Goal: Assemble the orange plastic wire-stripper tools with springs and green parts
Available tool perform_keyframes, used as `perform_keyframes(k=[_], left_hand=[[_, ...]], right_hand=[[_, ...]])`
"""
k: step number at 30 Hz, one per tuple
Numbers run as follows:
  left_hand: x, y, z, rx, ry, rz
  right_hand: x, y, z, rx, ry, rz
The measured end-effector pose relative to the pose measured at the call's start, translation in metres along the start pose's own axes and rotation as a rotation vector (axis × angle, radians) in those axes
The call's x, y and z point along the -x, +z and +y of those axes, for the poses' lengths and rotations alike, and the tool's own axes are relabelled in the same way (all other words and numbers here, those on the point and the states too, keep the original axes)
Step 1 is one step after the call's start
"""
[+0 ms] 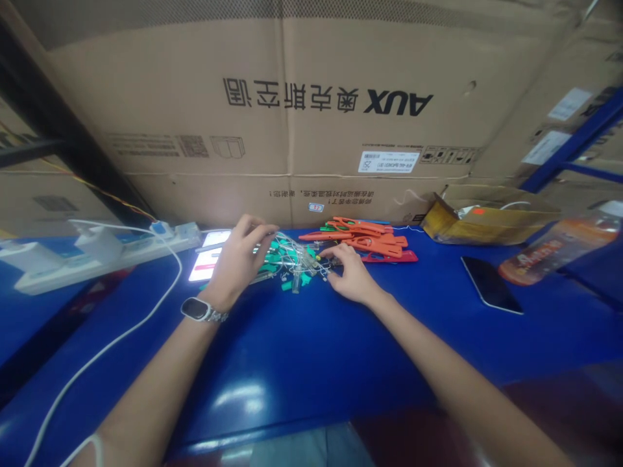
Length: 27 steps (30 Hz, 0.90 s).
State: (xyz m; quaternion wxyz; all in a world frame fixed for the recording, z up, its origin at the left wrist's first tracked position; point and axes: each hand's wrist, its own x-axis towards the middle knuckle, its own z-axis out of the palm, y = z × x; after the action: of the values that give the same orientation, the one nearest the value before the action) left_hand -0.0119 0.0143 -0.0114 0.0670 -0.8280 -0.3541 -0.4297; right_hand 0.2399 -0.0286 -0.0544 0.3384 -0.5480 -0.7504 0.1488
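A tangled pile of small green and clear plastic pieces with thin pale wires (pixel 294 256) lies on the blue table, between my hands. My left hand (pixel 238 256), with a watch at the wrist, bends over the pile's left side. Its fingers are curled in toward the pieces, and what they hold is hidden. At the pile's right edge, my right hand (pixel 350 275) touches the wires with thumb and forefinger apart. Behind that hand sits a stack of flat orange and red plastic tools with openings in them (pixel 374 240). A lit phone (pixel 207 259) is partly covered by my left hand.
A white power strip (pixel 146 250) with plugged chargers and a loose white cable (pixel 141 324) runs along the left. On the right are a dark phone (pixel 489 285), an orange drink bottle (pixel 549 253) and an open cardboard box (pixel 487 217). A large carton (pixel 292 52) stands behind.
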Motion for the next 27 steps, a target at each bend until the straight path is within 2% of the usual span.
perform_keyframes(k=[5,9,13,16,20,23,27], left_hand=[[0.005,0.007,0.002,0.027,0.004,-0.037],[0.009,0.017,0.003,0.033,-0.002,-0.116],[0.011,0.025,0.002,0.070,-0.035,-0.182],[0.011,0.030,0.000,0.103,-0.040,-0.239],[0.011,0.036,-0.004,0.113,-0.046,-0.316],[0.014,0.031,-0.008,0.098,-0.040,-0.361],[0.020,0.010,-0.011,0.136,-0.095,-0.328]], right_hand=[[0.000,-0.002,0.003,0.036,0.001,0.016],[-0.003,-0.005,0.005,-0.098,-0.005,0.063],[-0.008,-0.008,0.005,-0.467,0.132,0.162],[-0.011,-0.008,0.002,-0.776,0.284,0.164],[-0.010,-0.003,-0.007,-0.936,0.377,0.122],[-0.007,0.003,-0.015,-0.966,0.373,0.096],[-0.002,0.014,-0.028,-0.937,0.341,0.088]])
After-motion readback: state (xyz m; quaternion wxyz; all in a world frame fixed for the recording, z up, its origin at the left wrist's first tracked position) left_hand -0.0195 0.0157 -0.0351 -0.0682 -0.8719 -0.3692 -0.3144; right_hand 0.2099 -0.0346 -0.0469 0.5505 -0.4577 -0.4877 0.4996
